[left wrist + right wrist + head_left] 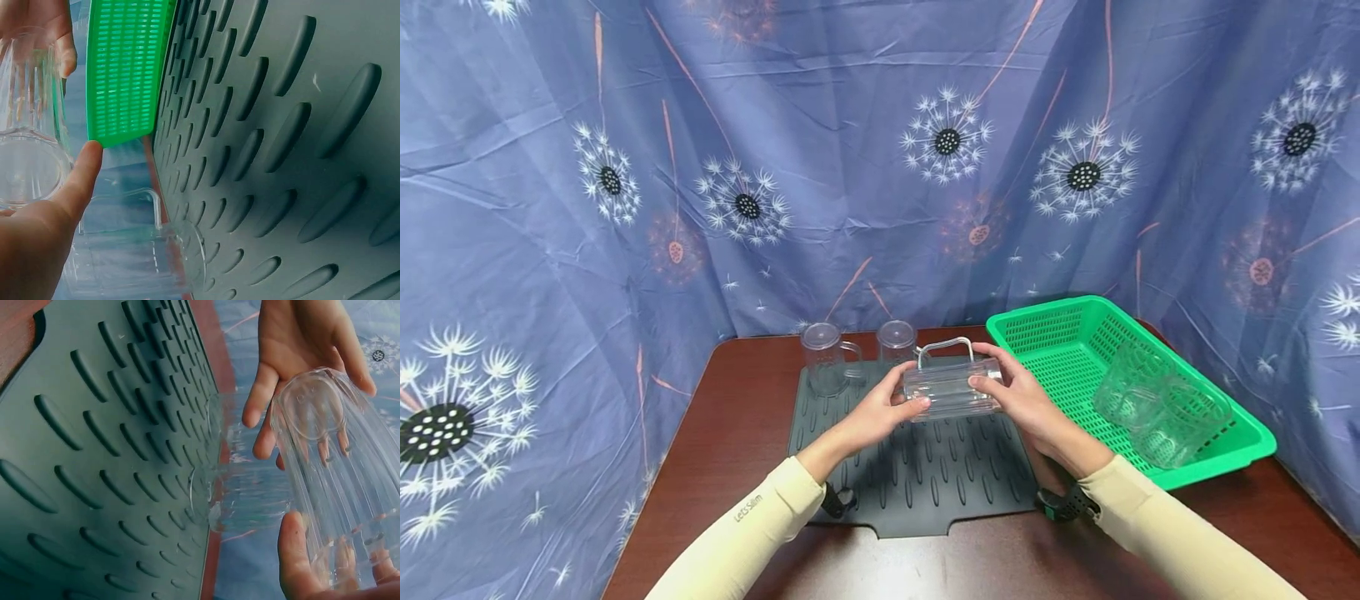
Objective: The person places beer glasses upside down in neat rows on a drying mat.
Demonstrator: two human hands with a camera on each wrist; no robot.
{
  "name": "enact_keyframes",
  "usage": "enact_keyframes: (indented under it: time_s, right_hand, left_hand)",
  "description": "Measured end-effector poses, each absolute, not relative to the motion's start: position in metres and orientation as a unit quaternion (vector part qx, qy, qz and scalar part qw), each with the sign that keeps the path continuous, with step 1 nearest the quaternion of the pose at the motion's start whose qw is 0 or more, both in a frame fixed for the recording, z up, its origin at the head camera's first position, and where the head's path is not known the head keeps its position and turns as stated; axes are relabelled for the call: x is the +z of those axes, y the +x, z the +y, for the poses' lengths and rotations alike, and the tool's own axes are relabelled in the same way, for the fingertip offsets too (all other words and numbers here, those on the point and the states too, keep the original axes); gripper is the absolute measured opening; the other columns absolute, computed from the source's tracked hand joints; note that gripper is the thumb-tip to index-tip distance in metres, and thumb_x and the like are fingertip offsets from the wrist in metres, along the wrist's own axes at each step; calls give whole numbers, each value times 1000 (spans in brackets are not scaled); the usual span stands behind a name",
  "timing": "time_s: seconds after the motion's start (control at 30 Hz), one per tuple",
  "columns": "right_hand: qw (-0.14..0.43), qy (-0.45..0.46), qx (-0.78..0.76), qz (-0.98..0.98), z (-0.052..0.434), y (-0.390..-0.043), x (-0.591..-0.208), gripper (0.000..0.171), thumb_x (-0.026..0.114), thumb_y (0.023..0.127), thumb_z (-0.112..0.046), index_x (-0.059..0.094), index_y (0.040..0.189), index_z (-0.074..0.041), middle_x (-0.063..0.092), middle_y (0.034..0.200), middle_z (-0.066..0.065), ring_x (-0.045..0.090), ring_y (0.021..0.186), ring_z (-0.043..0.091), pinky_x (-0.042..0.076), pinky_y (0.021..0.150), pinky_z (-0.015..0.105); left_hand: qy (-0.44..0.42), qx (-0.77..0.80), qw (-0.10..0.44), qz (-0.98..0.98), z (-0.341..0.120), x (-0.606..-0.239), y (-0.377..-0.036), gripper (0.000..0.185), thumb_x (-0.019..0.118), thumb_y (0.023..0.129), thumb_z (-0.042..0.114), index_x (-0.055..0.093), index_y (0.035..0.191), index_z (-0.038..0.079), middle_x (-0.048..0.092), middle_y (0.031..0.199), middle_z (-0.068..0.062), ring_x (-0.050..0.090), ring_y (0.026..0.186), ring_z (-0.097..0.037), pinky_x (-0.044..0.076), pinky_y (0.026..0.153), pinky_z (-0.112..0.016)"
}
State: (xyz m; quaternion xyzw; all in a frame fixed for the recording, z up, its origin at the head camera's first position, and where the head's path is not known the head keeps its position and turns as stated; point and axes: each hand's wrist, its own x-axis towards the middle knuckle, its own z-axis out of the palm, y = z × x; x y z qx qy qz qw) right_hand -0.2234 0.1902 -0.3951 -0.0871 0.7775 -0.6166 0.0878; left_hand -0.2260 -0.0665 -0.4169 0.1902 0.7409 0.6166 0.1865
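Clear ribbed mug (951, 387) held sideways, handle up, above grey drying mat (917, 475). Left hand (880, 408) cups one end, fingers curled around glass; right hand (1018, 396) grips other end. Two clear mugs (823, 354) stand at mat's far edge; green basket (1075, 333) right of mat holds two more glasses (1161, 404).

Long cream sleeves (752, 525) on both arms; small grey lettering on left sleeve; black wrist straps (1063, 504); bare hands.
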Motion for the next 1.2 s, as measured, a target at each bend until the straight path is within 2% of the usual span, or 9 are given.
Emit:
enact_keyframes:
  time_s: [0.13,0.27,0.4,0.5,0.63,0.83,1.03,1.2]
  right_hand:
    - [108,-107,-618,771,191,-223,-400,65,63,101,-31,29,156,-23,34,152,14,56,117,27,52,86,41]
    - [121,-127,-611,772,191,-224,-401,65,62,102,-30,27,156,-25,38,146,17,55,120,36,52,87,44]
    - [121,-140,-590,786,190,-224,-401,70,63,101,-30,22,157,-26,37,147,19,50,126,36,51,91,45]
    - [117,-139,-580,795,190,-223,-401,74,64,100,-31,19,159,-27,39,146,20,49,128,35,49,94,44]
    - [116,-127,-563,808,191,-222,-401,78,65,99,-34,16,160,-29,40,146,19,48,131,37,50,97,48]
    - [113,-131,-561,809,196,-220,-402,86,66,99,-34,8,162,-30,27,157,20,35,144,42,44,103,60]
    - [106,-138,-548,818,203,-219,-393,91,68,97,-36,4,162,-32,28,160,22,30,147,44,34,110,65]
    - [90,-156,-558,810,214,-216,-386,89,66,99,-24,4,163,-31,29,160,22,26,149,45,32,110,67]
  left_hand:
    - [178,601,171,760,-68,-419,-224,69,63,100,36,29,158,21,43,150,-13,61,122,-24,48,102,-49]
    - [165,607,151,763,-69,-419,-225,64,64,99,30,35,155,20,39,152,-14,56,122,-27,48,100,-48]
    - [156,619,137,757,-69,-419,-229,62,66,97,22,39,153,17,44,147,-18,60,114,-27,50,96,-42]
    - [157,613,115,766,-68,-415,-230,62,68,95,21,43,151,15,47,144,-17,61,109,-26,51,91,-40]
    - [156,598,97,780,-67,-409,-231,60,69,94,25,46,149,20,50,141,-14,62,110,-27,52,91,-44]
    - [168,583,78,791,-64,-398,-233,59,69,93,26,49,148,29,49,147,-6,59,120,-31,50,95,-52]
    - [183,550,56,813,-58,-384,-240,61,74,89,28,52,145,38,46,152,7,51,127,-29,45,101,-53]
    - [205,528,41,823,-54,-376,-244,63,76,88,24,53,145,35,52,144,3,52,123,-26,44,103,-49]
